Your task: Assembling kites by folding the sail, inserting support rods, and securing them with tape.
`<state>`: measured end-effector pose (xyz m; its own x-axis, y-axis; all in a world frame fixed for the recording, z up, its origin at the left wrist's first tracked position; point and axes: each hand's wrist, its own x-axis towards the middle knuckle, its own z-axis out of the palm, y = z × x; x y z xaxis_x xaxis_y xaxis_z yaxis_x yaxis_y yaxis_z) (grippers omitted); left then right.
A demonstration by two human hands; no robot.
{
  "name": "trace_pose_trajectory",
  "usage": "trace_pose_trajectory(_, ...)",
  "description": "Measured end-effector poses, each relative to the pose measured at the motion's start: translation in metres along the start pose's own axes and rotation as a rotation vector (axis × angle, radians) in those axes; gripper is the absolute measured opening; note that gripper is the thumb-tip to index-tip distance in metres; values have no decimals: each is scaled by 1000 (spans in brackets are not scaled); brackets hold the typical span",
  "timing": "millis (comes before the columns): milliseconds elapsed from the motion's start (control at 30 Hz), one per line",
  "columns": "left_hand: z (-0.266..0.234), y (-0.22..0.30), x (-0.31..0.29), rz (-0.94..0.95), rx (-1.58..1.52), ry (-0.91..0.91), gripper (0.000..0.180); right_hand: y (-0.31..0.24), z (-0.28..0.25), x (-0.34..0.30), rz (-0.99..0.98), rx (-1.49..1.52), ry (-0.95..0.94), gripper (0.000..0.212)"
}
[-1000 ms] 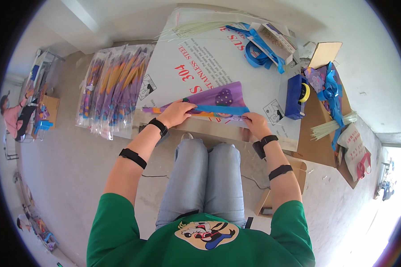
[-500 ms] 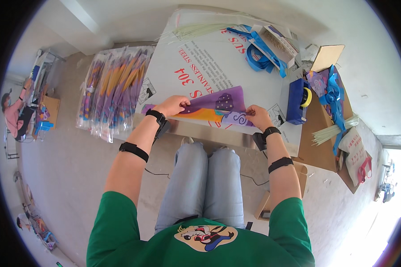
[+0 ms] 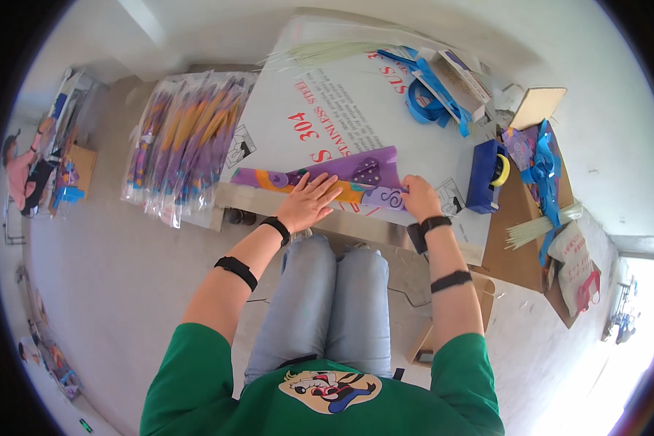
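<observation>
A purple, yellow and orange printed fabric sheet (image 3: pixel 374 168) lies folded into a long narrow shape along the near edge of the table. My left hand (image 3: pixel 307 203) rests flat on its middle, fingers stretched out and spread, pressing it against the tabletop. At the sheet's right end, my right hand (image 3: pixel 420 198) has its fingers closed on the corner. Black straps circle both my wrists and forearms. The part of the sheet beneath my left palm is hidden.
Clear bags of similar printed fabric (image 3: pixel 189 138) lie left of the table (image 3: pixel 276 109). Blue ribbon (image 3: pixel 425 102), an open box (image 3: pixel 461 80) and pale thin sticks (image 3: pixel 327 51) sit at the back. Right are a blue tape dispenser (image 3: pixel 483 178) and a cardboard box (image 3: pixel 512 247).
My left hand has let go of the sheet's upper edge, shifted right and toward me, and flattened onto the fabric. The fold has become narrower on the left. My right hand stays at the right end.
</observation>
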<state>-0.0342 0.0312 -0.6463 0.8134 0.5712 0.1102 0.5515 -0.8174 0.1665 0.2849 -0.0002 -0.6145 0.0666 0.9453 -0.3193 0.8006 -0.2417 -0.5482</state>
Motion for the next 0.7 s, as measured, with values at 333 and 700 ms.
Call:
trace_pose_trajectory(333,1,3,7,-10,-87,-15,56,-23,42,-42,-574,-461,199,54)
trace_pose_trajectory(700,-3,-10,18,-125,-7,111,37,-2,26,-43,-474,-577,353,32)
